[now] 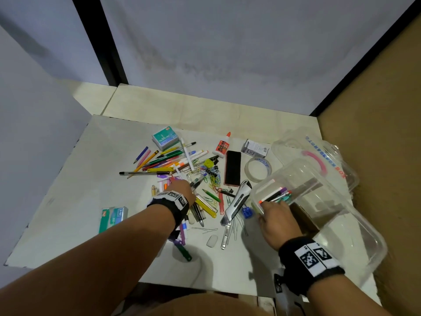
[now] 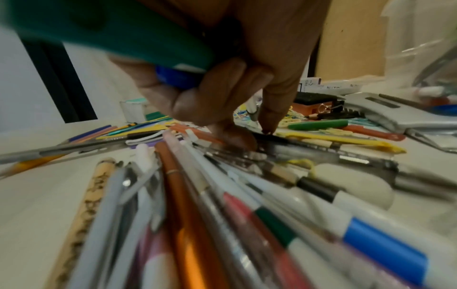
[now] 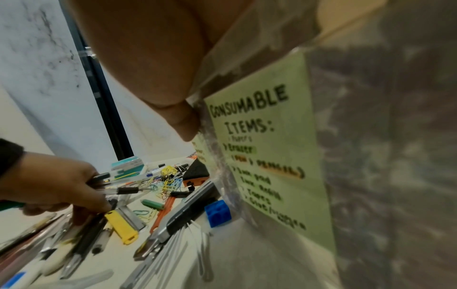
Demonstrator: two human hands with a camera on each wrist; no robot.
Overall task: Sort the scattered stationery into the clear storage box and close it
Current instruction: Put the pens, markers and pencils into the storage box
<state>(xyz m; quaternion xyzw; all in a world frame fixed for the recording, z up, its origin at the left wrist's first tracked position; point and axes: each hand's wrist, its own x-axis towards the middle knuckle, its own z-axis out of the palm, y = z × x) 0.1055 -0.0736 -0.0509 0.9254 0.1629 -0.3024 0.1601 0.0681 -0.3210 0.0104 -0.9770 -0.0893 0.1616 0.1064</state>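
In the middle of the pile of scattered pens and pencils [image 1: 173, 160], the left hand [image 1: 181, 187] has its fingers curled around a small bunch of pens [image 3: 116, 182], and the fingertips [image 2: 268, 125] reach down to the pens on the white table [image 1: 68, 201]. A blurred teal and blue object [image 2: 138, 39] is close to this palm in the left wrist view; what it is I cannot tell.

At the right side, the right hand [image 1: 276, 218] grips the near wall of the clear plastic storage box [image 1: 319, 201], which is tilted with its opening toward the pile. The thumb [image 3: 183, 121] presses on the wall beside a green paper label with the words "CONSUMABLE ITEMS" [image 3: 267, 156]. Some coloured markers [image 1: 279, 193] lie already inside the box. The clear lid with a pink handle [image 1: 316, 156] lies behind the box, not on it.

Between the two hands lie a grey and black utility knife [image 1: 237, 201], a small blue block [image 1: 247, 212] and a yellow cutter [image 1: 206, 207]. Farther back are a black eraser block [image 1: 232, 167], a roll of clear tape [image 1: 258, 169], a white glue bottle with an orange tip [image 1: 222, 145] and a heap of coloured paper clips [image 1: 213, 176].
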